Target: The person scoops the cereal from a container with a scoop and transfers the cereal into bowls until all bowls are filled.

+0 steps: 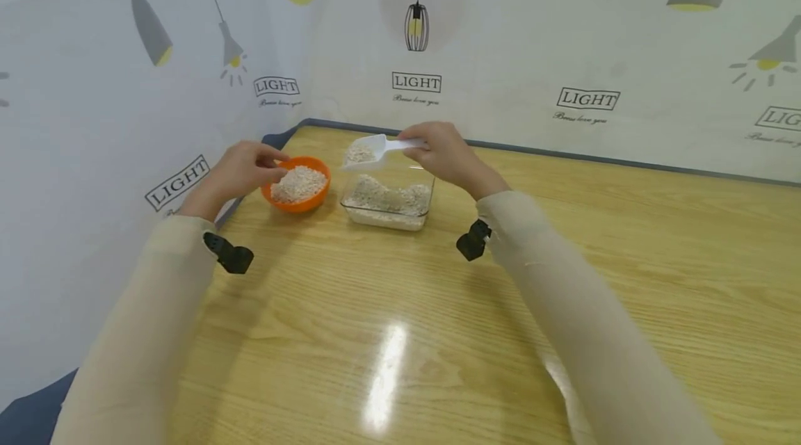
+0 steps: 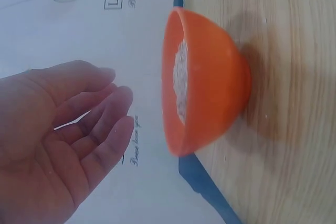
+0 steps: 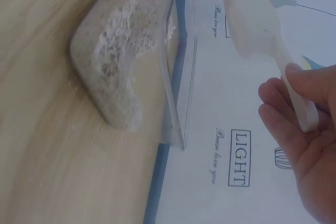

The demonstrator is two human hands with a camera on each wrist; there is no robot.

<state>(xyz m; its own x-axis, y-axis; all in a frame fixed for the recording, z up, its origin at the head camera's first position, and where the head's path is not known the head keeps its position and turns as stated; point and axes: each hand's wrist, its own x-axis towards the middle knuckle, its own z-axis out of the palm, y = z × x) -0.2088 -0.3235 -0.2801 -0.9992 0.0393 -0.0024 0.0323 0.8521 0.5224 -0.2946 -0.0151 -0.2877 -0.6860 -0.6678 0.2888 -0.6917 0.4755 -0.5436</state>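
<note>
A white scoop (image 1: pixel 375 148) loaded with oat flakes (image 1: pixel 359 154) is held by its handle in my right hand (image 1: pixel 443 151). It hangs above a clear glass container (image 1: pixel 386 217), which has more flakes inside with a hollow in the middle. In the right wrist view, thumb and fingers pinch the scoop's handle (image 3: pixel 298 100). My left hand (image 1: pixel 240 170) hovers beside an orange bowl (image 1: pixel 300 206) heaped with oat flakes. The left wrist view has this hand (image 2: pixel 79 124) apart from the bowl's rim, its fingers loosely bent and holding nothing.
Bowl and container stand side by side on a wooden table (image 1: pixel 313 334), toward its far left corner. Behind and to the left hangs a white backdrop (image 1: pixel 500 49) printed with lamps. A few loose flakes lie near the bowl.
</note>
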